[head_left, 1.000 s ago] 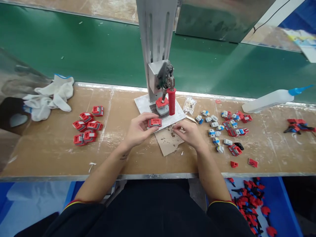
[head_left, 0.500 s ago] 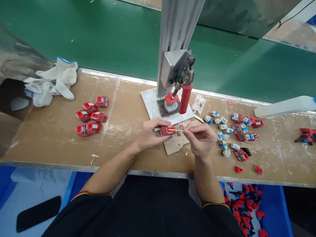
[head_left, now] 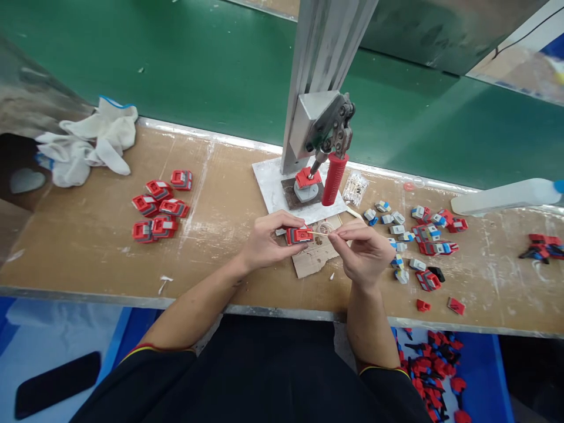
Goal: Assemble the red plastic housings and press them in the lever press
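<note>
Between thumb and fingers, my left hand (head_left: 268, 241) grips a small red and grey plastic toy part (head_left: 299, 235). My right hand (head_left: 363, 249) pinches a thin wooden stick (head_left: 321, 234), whose tip is at the red part's right side. Whether the tip touches it I cannot tell. Under and behind the stick lie a small clear round dish (head_left: 325, 227) and a torn piece of cardboard (head_left: 311, 262). Just beyond my hands, a toggle clamp with a red handle (head_left: 335, 179) presses on a red piece (head_left: 307, 176) atop a grey block.
Several red and grey parts (head_left: 161, 226) lie at left, near white gloves (head_left: 108, 132). To the right are small white and blue parts (head_left: 398, 229), a bag of cotton swabs (head_left: 355, 188) and a white bottle (head_left: 506, 198). A blue bin (head_left: 480, 364) of red parts stands below the table edge.
My right hand has shifted slightly right, drawing the stick's tip from over the red part toward its right edge. My left hand still grips the part. The camera view has moved a little.
</note>
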The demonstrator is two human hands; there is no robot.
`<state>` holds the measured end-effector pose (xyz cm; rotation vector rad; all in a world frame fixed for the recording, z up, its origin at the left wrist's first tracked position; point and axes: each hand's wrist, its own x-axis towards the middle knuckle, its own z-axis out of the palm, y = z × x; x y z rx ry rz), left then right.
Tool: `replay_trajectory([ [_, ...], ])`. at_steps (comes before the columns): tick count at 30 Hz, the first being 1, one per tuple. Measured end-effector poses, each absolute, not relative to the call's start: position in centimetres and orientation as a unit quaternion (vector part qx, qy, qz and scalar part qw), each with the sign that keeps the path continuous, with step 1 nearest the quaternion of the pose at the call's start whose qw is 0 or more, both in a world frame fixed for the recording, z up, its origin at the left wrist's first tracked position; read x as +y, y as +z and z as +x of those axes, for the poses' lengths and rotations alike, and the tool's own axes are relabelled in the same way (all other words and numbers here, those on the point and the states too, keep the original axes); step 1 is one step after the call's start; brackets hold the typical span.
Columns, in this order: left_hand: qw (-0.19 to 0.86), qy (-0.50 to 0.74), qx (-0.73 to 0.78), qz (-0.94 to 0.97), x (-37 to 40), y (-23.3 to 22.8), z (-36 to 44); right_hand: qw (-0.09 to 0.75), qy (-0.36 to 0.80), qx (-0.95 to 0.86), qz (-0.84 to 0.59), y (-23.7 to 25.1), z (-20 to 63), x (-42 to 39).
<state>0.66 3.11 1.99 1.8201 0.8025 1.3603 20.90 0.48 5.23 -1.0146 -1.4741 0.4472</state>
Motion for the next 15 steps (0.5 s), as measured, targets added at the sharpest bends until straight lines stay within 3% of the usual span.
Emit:
replay_trajectory([
  [5, 0.353, 0.527, 0.311, 0.708, 3.2, 1.9, 0.6, 0.634, 0.21, -0.626, -0.403, 5.7, 21.1, 0.5],
  [15, 0.349, 0.528, 0.305, 0.712, 3.1, 1.7, 0.7, 0.615, 0.209, -0.65, -0.394, 5.0, 20.3, 0.4],
])
